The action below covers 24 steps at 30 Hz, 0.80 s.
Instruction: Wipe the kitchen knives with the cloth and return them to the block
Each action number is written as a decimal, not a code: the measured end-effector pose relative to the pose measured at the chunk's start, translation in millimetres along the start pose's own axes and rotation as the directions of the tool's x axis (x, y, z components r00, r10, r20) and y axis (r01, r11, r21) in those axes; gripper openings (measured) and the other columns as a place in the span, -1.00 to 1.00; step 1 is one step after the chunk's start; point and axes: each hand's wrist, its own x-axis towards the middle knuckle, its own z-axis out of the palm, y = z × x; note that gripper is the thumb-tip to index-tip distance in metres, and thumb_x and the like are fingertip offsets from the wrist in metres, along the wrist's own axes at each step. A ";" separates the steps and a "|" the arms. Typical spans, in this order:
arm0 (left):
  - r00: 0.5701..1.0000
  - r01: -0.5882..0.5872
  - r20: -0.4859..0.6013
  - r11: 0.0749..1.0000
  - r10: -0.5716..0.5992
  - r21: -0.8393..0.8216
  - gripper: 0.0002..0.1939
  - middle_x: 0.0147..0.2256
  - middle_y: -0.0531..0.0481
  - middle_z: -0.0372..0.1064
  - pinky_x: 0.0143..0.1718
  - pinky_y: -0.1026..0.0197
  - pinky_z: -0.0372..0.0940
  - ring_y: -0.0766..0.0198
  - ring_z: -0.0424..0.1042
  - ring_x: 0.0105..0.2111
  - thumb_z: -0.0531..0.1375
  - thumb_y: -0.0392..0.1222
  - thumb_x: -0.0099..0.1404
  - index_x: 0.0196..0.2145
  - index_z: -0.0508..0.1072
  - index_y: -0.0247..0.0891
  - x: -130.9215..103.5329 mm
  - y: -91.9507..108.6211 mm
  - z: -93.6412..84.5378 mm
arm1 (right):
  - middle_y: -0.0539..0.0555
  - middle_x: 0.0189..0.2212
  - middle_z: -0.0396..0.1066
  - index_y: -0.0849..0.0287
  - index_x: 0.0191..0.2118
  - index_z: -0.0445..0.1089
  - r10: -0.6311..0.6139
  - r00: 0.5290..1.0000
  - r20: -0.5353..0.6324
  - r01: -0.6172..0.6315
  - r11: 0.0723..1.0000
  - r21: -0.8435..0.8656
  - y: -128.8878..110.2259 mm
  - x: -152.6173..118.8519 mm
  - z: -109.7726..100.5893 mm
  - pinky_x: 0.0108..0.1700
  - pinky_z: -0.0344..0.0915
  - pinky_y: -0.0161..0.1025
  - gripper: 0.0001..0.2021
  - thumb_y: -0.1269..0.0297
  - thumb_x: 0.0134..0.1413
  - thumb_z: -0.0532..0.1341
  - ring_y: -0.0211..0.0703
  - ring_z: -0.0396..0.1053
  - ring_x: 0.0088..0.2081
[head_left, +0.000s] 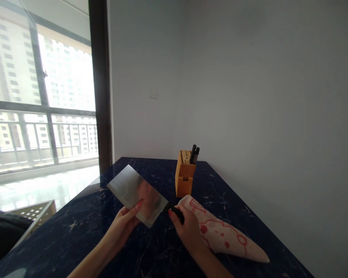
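A wide, shiny cleaver (137,193) is held above the dark blue marbled table (84,231), its blade pointing up and to the left. My right hand (185,224) is closed round its black handle. The lower part of the blade lies between the thumb and fingers of my left hand (129,218); the thumb rests on the near face and the other fingers are partly hidden behind. Partly under my right hand and forearm lies a pink cloth (232,239) with red drawings.
Behind the hands stands a wooden knife block (185,181) with black-handled tools in its right side. A pale perforated basket (37,216) is beyond the table's left edge. Walls rise behind and right of the table.
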 end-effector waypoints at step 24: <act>0.990 -0.088 -0.098 0.987 0.101 0.134 -0.73 -0.41 -0.01 0.52 -0.34 0.34 0.39 0.21 0.49 -0.36 0.36 -0.26 -0.08 -0.34 0.52 -0.34 7.7 2.0 -14.1 | 0.21 -0.21 0.34 0.21 -0.11 0.29 -0.062 0.995 0.076 0.097 0.686 -0.721 19.4 4.4 -4.4 -0.16 0.09 -0.04 -0.69 0.52 0.03 -0.01 0.06 0.22 -0.15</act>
